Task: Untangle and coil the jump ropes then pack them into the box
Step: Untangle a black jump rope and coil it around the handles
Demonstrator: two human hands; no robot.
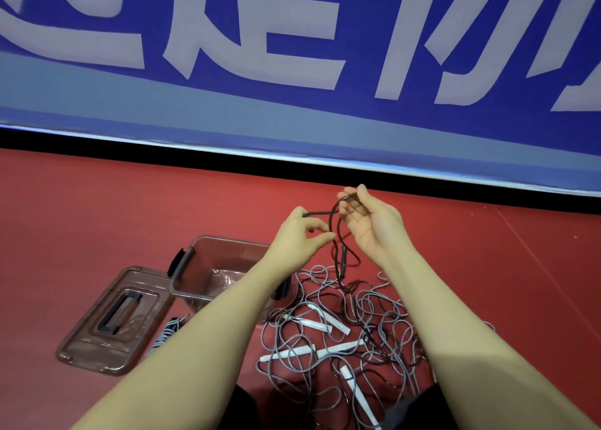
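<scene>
Grey tangled jump ropes with white handles (344,328) lie nearest on the red floor (97,208); beyond, left hand (300,234) and right hand (370,221) both pinch a raised dark rope (336,231); clear plastic box (221,267) left, lidless

At ten o'clock from the rope heap, the box (208,267) and its lid (113,319) look like clear, glossy plastic; the gray jump ropes (374,315) seem smooth, rubbery cord with matt white handles (320,351) on a matt red floor (97,208)
</scene>
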